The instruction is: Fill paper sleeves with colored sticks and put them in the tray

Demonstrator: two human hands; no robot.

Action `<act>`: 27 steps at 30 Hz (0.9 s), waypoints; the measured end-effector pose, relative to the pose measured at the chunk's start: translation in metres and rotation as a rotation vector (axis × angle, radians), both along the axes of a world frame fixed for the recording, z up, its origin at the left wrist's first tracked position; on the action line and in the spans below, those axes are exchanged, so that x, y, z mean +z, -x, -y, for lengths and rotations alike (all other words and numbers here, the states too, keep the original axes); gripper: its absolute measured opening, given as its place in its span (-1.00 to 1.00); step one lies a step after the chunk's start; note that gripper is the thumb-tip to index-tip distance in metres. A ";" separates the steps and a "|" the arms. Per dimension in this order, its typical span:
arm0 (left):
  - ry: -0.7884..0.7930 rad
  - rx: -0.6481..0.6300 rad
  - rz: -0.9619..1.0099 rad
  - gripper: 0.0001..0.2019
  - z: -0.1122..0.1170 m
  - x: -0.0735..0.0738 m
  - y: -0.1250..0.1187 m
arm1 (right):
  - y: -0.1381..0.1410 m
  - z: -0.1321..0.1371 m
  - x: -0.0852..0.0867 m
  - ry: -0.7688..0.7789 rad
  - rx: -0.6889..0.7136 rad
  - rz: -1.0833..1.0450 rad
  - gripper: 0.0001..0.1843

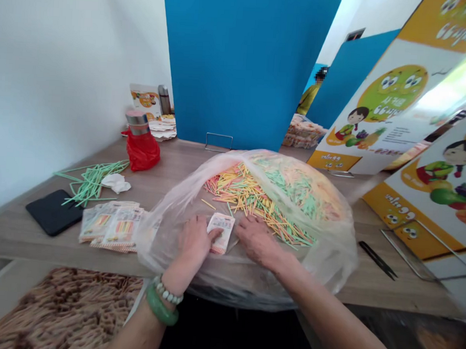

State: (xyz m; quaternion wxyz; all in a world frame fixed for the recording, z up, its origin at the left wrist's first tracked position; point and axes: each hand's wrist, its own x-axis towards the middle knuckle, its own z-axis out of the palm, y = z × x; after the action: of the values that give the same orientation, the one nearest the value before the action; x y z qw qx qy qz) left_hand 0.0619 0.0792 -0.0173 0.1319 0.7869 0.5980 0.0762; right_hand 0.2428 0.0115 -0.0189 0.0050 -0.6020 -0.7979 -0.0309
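My left hand (195, 239) has its thumb on a small white printed packet (223, 232), with the other fingers along the packet's left side. Just to its right, my right hand (258, 241) lies palm down at the near edge of a heap of thin coloured sticks (247, 194). Its fingers are apart and bent a little; whatever lies under them is hidden. The sticks are pink, yellow, orange and green, inside a big clear plastic bag (175, 213) spread open on the table. Both hands are within the bag's mouth.
On the table's left are filled packets (121, 228), a black flat case (55, 212), green straws (92, 181), a crumpled tissue (116, 183) and a red bag (143, 150). Black tweezers (378, 259) lie right, beside printed boards (378, 115). A blue panel (247, 65) stands behind; a person (311, 95) is beyond.
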 end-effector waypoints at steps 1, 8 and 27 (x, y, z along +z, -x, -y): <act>0.019 0.012 0.025 -0.66 -0.004 -0.004 -0.001 | 0.002 0.001 0.001 0.003 -0.007 0.029 -0.67; 0.134 0.084 0.209 -0.75 -0.016 -0.019 0.013 | -0.001 0.016 -0.008 -0.097 -0.033 -0.003 -0.76; 0.045 -0.011 0.206 -0.57 -0.004 -0.022 0.018 | 0.009 -0.139 0.009 -0.072 -0.194 0.150 -0.72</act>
State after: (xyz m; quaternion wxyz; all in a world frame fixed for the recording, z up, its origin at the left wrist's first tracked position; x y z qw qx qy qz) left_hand 0.0438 0.0831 -0.0390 0.2108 0.7751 0.5784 0.1423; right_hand 0.2338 0.1505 -0.0095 -0.0361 -0.6718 -0.7324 -0.1045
